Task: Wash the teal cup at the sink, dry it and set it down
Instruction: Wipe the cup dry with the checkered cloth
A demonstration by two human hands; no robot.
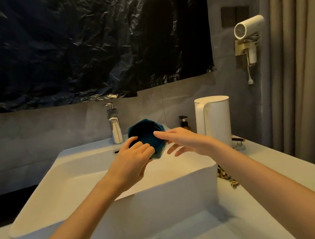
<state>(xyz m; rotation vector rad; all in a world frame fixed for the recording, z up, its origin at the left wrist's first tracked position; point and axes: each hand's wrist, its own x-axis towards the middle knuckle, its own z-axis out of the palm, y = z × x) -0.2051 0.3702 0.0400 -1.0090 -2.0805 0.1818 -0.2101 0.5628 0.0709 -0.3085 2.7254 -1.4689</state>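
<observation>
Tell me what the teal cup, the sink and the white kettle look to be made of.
The teal cup: likely glazed ceramic; faceted walls, soft sheen on the rim. The sink: glossy white ceramic or similar, bright reflections along its rim. The white kettle: smooth matte shell, plastic or coated metal; the picture cannot settle which.

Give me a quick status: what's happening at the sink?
Left hand grips teal cup, tilted over sink. Right hand open, fingertip at rim. Nothing blocking.

The teal cup (148, 136) is glazed and glossy; the sink (92, 183) is smooth white ceramic; the faucet (116, 133) is polished metal; crinkled black plastic sheeting (78, 43) is seen above.
</observation>
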